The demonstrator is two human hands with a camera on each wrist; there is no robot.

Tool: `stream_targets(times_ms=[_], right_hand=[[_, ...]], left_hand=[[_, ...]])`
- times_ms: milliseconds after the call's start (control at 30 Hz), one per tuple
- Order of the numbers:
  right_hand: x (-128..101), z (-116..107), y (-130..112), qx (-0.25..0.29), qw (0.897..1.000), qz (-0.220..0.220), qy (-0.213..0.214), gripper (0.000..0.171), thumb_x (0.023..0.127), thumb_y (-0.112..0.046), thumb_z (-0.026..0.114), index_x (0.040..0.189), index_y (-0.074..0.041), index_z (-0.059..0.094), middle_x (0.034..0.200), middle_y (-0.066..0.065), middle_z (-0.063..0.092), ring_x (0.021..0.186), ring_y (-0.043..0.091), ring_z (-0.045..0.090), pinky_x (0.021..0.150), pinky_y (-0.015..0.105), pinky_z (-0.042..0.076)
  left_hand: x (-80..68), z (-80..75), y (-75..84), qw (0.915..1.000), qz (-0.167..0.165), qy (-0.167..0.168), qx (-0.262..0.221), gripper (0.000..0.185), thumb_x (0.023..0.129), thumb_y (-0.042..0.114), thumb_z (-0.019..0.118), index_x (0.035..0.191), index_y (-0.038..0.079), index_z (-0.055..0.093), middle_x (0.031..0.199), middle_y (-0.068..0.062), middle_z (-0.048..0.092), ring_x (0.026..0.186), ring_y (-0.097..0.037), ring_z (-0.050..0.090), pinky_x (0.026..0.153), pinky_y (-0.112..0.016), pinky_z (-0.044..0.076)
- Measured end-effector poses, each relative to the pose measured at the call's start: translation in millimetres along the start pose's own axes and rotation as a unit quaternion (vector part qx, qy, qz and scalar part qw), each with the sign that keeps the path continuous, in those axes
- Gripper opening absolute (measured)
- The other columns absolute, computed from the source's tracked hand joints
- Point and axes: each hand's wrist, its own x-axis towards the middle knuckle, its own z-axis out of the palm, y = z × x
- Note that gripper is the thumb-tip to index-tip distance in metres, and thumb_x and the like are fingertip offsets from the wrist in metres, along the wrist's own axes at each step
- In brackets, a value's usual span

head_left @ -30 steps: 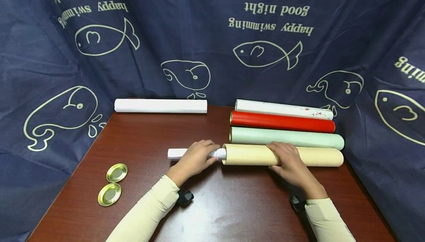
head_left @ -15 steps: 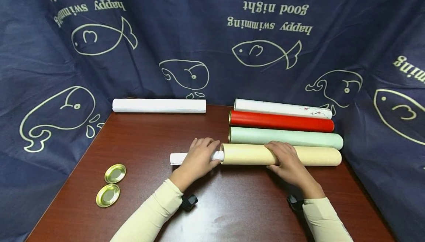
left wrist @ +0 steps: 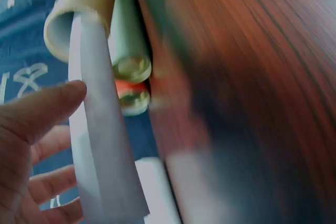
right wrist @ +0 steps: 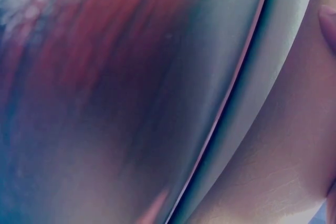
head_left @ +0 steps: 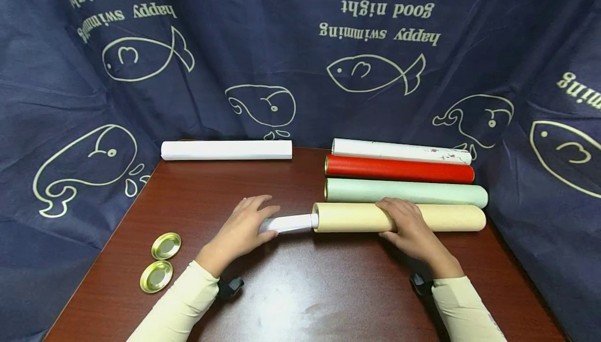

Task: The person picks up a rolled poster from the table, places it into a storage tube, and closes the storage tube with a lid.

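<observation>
A white paper roll (head_left: pixel 291 223) sticks out of the open left end of a cream cardboard tube (head_left: pixel 345 218) lying on the table. My left hand (head_left: pixel 241 227) is at the roll's outer end, fingers spread and thumb (left wrist: pixel 58 100) against its side; clear gaps show between the fingers in the left wrist view. The roll slants slightly, its inner end inside the tube and hidden. My right hand (head_left: pixel 410 227) grips the tube near its middle, fingers over the top and thumb on the near side. The right wrist view shows the tube (right wrist: pixel 273 140) close up.
Behind the cream tube lie a pale green tube (head_left: pixel 406 193), a red tube (head_left: pixel 399 169) and a white flowered tube (head_left: pixel 399 150). Another white paper roll (head_left: pixel 225 150) lies at the back left. Two gold metal lids (head_left: pixel 166 246) rest at the left. Blue cloth (head_left: pixel 300 45) surrounds the table.
My left hand has slid left along the paper roll, away from the tube's mouth, and its fingers have spread. The roll's outer end has shifted right. My right hand stays on the tube.
</observation>
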Motion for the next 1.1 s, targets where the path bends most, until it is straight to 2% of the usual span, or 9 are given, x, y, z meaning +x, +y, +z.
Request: stream_targets(times_ms=[200, 400, 667, 933, 1100], right_hand=[[-1.9, -0.6, -0.1, 0.002, 1.0, -0.002, -0.004, 0.079, 0.059, -0.004, 0.093, 0.129, -0.008, 0.057, 0.128, 0.014, 0.058, 0.121, 0.035, 0.049, 0.099, 0.055, 0.031], [-1.8, -0.6, 1.2, 0.001, 1.0, -0.002, -0.003, 0.08, 0.059, -0.005, 0.093, 0.129, -0.008, 0.056, 0.129, 0.014, 0.058, 0.121, 0.035, 0.049, 0.099, 0.055, 0.032], [-0.4, -0.3, 2.8, 0.001, 1.0, -0.006, 0.0, 0.079, 0.059, -0.006, 0.093, 0.13, -0.008, 0.057, 0.129, 0.014, 0.058, 0.121, 0.036, 0.049, 0.099, 0.056, 0.032], [-0.4, -1.3, 1.7, 0.001, 1.0, -0.006, 0.002, 0.079, 0.059, -0.006, 0.093, 0.13, -0.007, 0.057, 0.128, 0.016, 0.058, 0.121, 0.036, 0.049, 0.099, 0.056, 0.032], [-1.8, -1.0, -0.1, 0.003, 1.0, -0.006, 0.006, 0.079, 0.059, -0.006, 0.093, 0.129, -0.007, 0.057, 0.128, 0.016, 0.058, 0.12, 0.036, 0.05, 0.098, 0.056, 0.032]], left_hand=[[-24.2, -3.1, -18.6, 0.9997, -0.008, -0.012, -0.021, 0.056, 0.077, 0.027, 0.087, 0.125, 0.007, 0.068, 0.137, -0.019, 0.054, 0.126, -0.037, 0.05, 0.101, -0.052, 0.043], [-29.3, 1.7, -24.0, 0.9995, -0.003, 0.022, -0.022, 0.046, 0.08, 0.022, 0.085, 0.121, 0.006, 0.07, 0.125, -0.013, 0.059, 0.115, -0.031, 0.054, 0.095, -0.045, 0.048], [-18.0, 1.8, -17.9, 0.998, 0.012, 0.059, -0.02, 0.039, 0.081, 0.023, 0.084, 0.116, 0.009, 0.073, 0.102, -0.001, 0.062, 0.094, -0.02, 0.056, 0.079, -0.037, 0.051], [-3.3, 15.7, -3.9, 0.9957, 0.015, 0.08, -0.045, 0.032, 0.082, 0.023, 0.082, 0.11, 0.009, 0.074, 0.099, 0.002, 0.065, 0.087, -0.016, 0.058, 0.072, -0.034, 0.051], [5.5, 23.8, 4.2, 0.9955, 0.023, 0.074, -0.055, 0.031, 0.083, 0.024, 0.081, 0.109, 0.009, 0.074, 0.099, 0.003, 0.065, 0.087, -0.015, 0.057, 0.072, -0.033, 0.05]])
